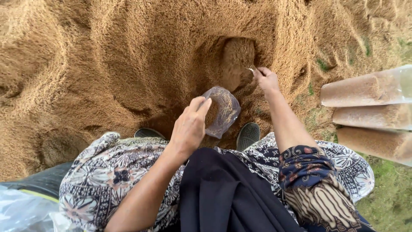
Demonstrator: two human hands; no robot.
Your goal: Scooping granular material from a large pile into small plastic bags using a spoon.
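The person squats at the foot of a large heap of tan sawdust-like husk [107,64], seen from above. The left hand [189,126] holds a small clear plastic bag [223,112] by its mouth, the fingers curled together over the near rim with the thumb pinching it, so the bag hangs open toward the pile; some husk already lies inside it. The bag sits just in front of the knees, between the two hands and above the dark green shoes [248,135]. The right hand [266,78] reaches farther forward to a scooped hollow [238,58] in the heap, its fingers closed on a small pale tool [251,69] whose tip touches the husk; what kind of tool it is cannot be told. At the right edge three filled clear bags [369,116], packed into long brown logs, lie side by side on the grass [386,197]. The person wears patterned batik cloth [111,176] with a dark piece of fabric [223,193] across the lap. Crumpled clear plastic [21,212] lies in the lower left corner beside a dark object.
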